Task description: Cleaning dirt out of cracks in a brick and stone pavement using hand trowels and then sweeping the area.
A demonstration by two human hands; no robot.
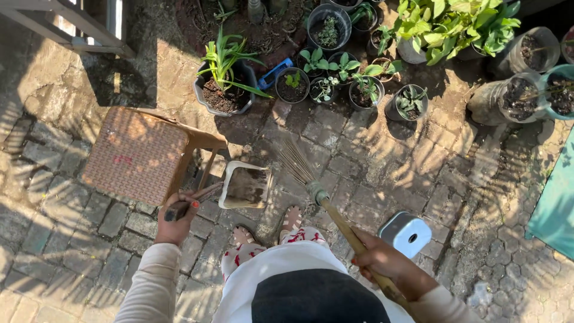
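My left hand (177,220) grips the dark handle of a white dustpan (245,186), which holds some dirt and hovers just above the paving in front of my feet. My right hand (382,260) is closed around the wooden handle of a stick broom (299,167), whose thin bristles fan out toward the pots, just right of the dustpan. My sandalled feet (267,226) stand on the brick paving below the dustpan.
A brown plastic stool (139,154) stands at the left, next to the dustpan. Several potted plants (224,81) line the top. A white and blue container (406,233) sits on the ground by my right hand. A teal sheet (556,209) lies at the right edge.
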